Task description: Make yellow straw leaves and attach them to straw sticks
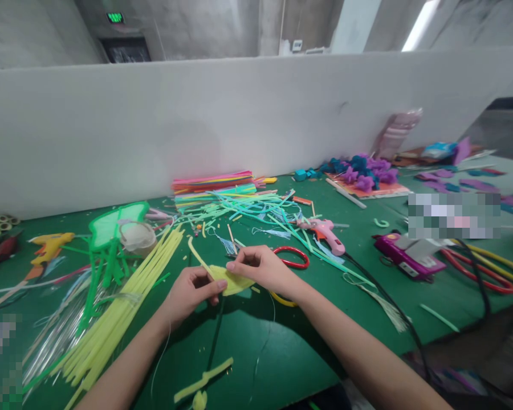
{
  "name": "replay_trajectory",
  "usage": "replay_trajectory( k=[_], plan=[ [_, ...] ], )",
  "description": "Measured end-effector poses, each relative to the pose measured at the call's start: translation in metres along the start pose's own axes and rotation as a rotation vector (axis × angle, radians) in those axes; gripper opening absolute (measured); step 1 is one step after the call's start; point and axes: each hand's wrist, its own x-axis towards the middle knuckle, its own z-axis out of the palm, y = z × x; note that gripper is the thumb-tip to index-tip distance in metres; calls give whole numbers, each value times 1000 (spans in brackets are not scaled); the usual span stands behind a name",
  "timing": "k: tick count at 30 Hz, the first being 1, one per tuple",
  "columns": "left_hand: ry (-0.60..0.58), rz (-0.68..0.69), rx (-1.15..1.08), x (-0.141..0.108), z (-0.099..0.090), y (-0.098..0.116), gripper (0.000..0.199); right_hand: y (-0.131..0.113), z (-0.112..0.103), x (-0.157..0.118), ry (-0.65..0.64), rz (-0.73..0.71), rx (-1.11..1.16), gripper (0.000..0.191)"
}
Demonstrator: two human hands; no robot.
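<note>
Between my two hands is a yellow leaf-shaped piece made of pipe cleaner (235,285), with one loose end sticking up to the left. My left hand (196,287) pinches its left side between thumb and fingers. On the upper right side, my right hand (263,267) has its thumb and fingertips closed on the same piece. Below the hands, a short bent yellow pipe-cleaner piece (205,380) lies on the green table (282,359). A large bundle of yellow pipe cleaners (123,307) rests left of my left hand.
Behind my hands lie scattered teal pipe cleaners (239,202) and a pink glue gun (327,234). Red-handled scissors (297,258) sit just beyond my right hand. At left are a yellow glue gun (49,250) and a green frame (98,228). A purple device (406,259) stands at right.
</note>
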Motion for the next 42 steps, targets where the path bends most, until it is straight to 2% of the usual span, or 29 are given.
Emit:
replay_trajectory(
  k=[4,9,13,16,19,29,33,36,42],
  plan=[
    [-78,-34,-18,1,6,-2,26,1,-2,1,-15,0,-60,35],
    [-191,-41,-85,-2,13,-2,23,-2,0,0,-100,58,142,34],
    [-292,-63,-88,-5,18,0,22,-7,1,-1,-204,166,264,32],
    [-327,-53,-60,-7,18,1,22,-11,0,-3,-289,252,346,31],
    [-357,-20,-39,-7,16,3,22,-12,-1,-4,-345,279,392,29],
    [-339,-36,-62,-9,13,0,24,-8,-7,-3,-340,168,285,37],
    [-324,-53,-83,-8,15,-1,24,-5,-6,-2,-283,110,204,40],
    [-353,-103,-37,-7,20,1,32,-3,-3,-1,-253,84,124,40],
    [-335,-173,-15,-8,28,4,46,-2,-2,0,-197,6,-85,34]
  ],
)
